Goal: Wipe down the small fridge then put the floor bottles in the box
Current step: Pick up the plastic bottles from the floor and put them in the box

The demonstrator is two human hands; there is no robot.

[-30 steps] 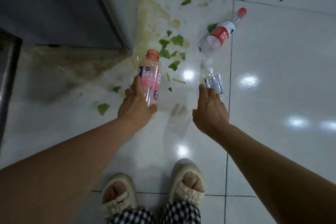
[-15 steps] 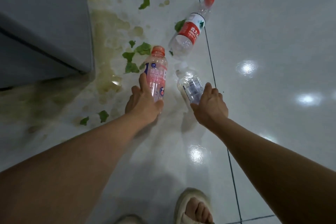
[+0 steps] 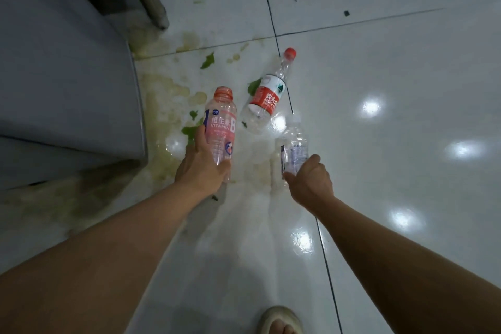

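On the tiled floor (image 3: 379,89) beside the fridge (image 3: 67,76), bottles are being gathered; a pink bottle (image 3: 221,127) is being gripped by the left hand (image 3: 202,168), a clear bottle (image 3: 294,148) by the right hand (image 3: 309,182); a red-label bottle (image 3: 267,95) is lying untouched just beyond; no box is being shown; spill and leaf scraps (image 3: 207,60) are being left, so boxing seems barely begun.

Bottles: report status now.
Left hand grips pink bottle; right hand grips clear bottle. Red-label bottle on floor. Leaves, spill around.
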